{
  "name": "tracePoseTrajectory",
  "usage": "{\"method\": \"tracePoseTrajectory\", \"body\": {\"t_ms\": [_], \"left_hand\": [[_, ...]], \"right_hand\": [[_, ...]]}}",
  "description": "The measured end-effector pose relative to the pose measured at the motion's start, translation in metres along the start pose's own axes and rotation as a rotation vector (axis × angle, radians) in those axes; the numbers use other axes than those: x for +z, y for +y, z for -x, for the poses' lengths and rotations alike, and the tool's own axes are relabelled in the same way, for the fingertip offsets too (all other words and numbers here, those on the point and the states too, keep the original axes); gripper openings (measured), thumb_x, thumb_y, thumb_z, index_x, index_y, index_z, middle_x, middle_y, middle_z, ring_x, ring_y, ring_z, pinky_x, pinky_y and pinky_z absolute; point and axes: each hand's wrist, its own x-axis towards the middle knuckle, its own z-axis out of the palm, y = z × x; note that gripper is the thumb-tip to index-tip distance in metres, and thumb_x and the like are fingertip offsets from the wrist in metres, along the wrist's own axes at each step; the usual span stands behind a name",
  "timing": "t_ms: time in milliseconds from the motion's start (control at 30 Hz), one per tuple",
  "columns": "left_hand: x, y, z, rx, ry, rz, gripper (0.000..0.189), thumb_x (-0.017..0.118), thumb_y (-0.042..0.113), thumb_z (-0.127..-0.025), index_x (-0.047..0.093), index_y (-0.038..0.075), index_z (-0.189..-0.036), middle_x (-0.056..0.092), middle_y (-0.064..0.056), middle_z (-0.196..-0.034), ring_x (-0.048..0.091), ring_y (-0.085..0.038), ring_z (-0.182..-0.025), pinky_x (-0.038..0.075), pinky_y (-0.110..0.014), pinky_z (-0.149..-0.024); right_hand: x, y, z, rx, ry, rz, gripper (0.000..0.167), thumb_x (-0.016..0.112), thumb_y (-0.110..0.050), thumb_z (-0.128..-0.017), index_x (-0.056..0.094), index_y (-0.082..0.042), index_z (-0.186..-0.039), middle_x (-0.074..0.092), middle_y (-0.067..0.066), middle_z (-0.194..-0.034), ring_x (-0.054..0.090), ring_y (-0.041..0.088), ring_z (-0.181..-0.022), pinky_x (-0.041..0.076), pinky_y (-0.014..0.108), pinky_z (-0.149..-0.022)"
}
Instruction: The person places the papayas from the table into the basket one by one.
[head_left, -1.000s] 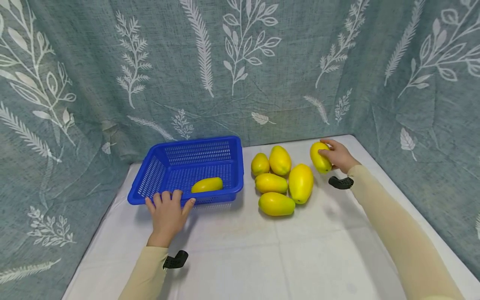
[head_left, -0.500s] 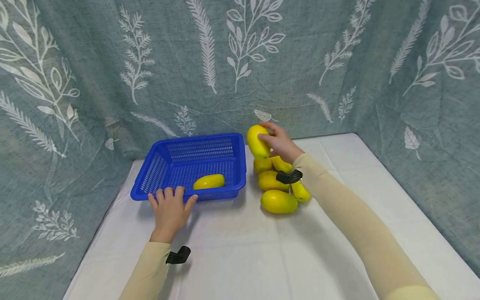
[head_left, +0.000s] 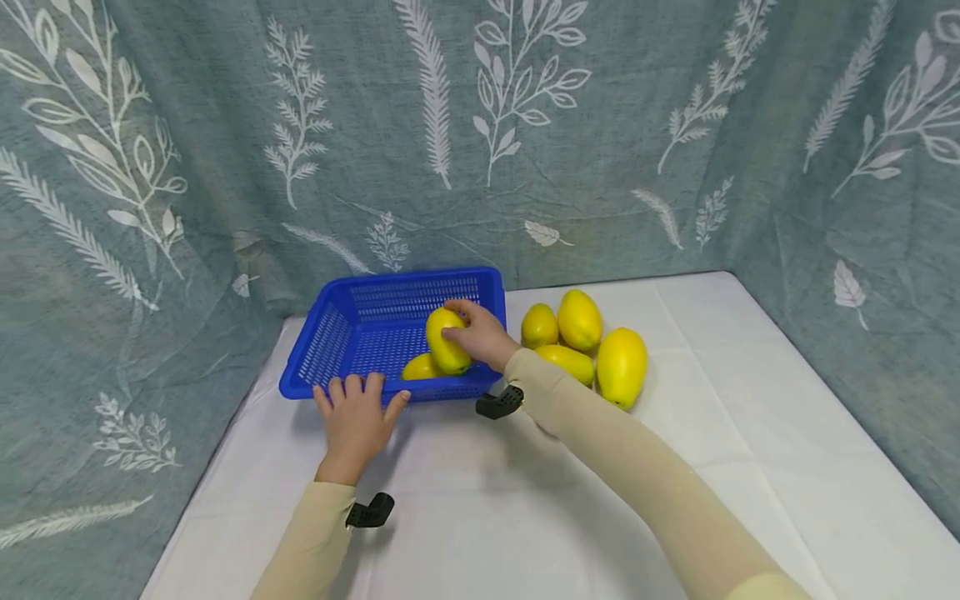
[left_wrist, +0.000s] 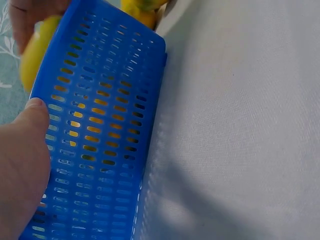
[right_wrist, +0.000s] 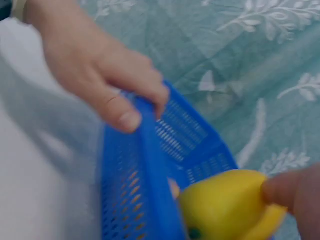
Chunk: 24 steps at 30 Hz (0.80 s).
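A blue plastic basket [head_left: 420, 282] with slotted walls stands on the table. My left hand [head_left: 356, 427] grips its front rim, with the thumb [left_wrist: 35, 112] on the outer wall and the fingers over the edge. Above the basket's right part, my right hand [head_left: 483, 335] holds a yellow papaya [head_left: 446, 340] between thumb and fingers. Under it, partly hidden, another papaya [head_left: 418, 367] lies inside the basket. In the right wrist view the held papaya [right_wrist: 227, 200] shows a small green end near the rim.
Several more papayas [head_left: 621, 367] lie grouped on the white tablecloth [head_left: 465, 500] to the right of the basket. My right forearm [head_left: 600, 433] passes in front of them and hides part of the group. A leaf-patterned curtain [head_left: 450, 208] hangs behind.
My right hand has carried the papaya leftward from the table's right side, past the other papayas, to above the basket. The left hand has stayed on the rim.
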Motion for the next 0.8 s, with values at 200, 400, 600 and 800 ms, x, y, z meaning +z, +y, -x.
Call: {"method": "tracePoseTrajectory", "body": {"t_ms": [200, 400, 600, 800], "left_hand": [[0.004, 0.001, 0.001, 0.015, 0.01, 0.02, 0.055, 0.059, 0.048, -0.1, 0.058, 0.0, -0.126, 0.056, -0.035, -0.127, 0.037, -0.061, -0.132, 0.009, -0.08, -0.114], [0.004, 0.002, 0.001, 0.02, 0.023, 0.024, 0.054, 0.06, 0.047, -0.1, 0.058, -0.001, -0.126, 0.056, -0.035, -0.125, 0.038, -0.06, -0.13, 0.009, -0.08, -0.114], [0.002, 0.002, 0.0, 0.013, 0.015, 0.027, 0.054, 0.061, 0.046, -0.1, 0.057, -0.001, -0.128, 0.055, -0.036, -0.128, 0.035, -0.061, -0.133, 0.008, -0.08, -0.114], [0.002, 0.0, -0.001, 0.02, 0.009, 0.031, 0.057, 0.059, 0.046, -0.101, 0.055, -0.003, -0.129, 0.053, -0.037, -0.128, 0.035, -0.062, -0.132, 0.008, -0.081, -0.113]], "right_hand": [[0.011, 0.009, 0.0, 0.026, 0.024, 0.118, 0.051, 0.064, -0.012, -0.099, 0.051, -0.015, -0.148, 0.052, 0.015, -0.153, 0.055, 0.032, -0.132, 0.049, 0.048, -0.11], [0.008, 0.005, 0.003, 0.035, 0.063, 0.17, 0.056, 0.065, -0.016, -0.099, 0.046, -0.014, -0.152, 0.049, 0.013, -0.155, 0.055, 0.03, -0.132, 0.049, 0.046, -0.11], [-0.024, -0.007, 0.01, -0.035, 0.113, 0.202, 0.058, 0.065, -0.02, -0.099, 0.044, -0.015, -0.153, 0.049, 0.015, -0.155, 0.061, 0.029, -0.119, 0.052, 0.045, -0.103], [-0.087, 0.006, 0.022, -0.041, 0.218, 0.126, 0.053, 0.062, -0.024, -0.101, 0.046, -0.017, -0.151, 0.044, 0.019, -0.157, 0.053, 0.036, -0.137, 0.048, 0.051, -0.11]]}}
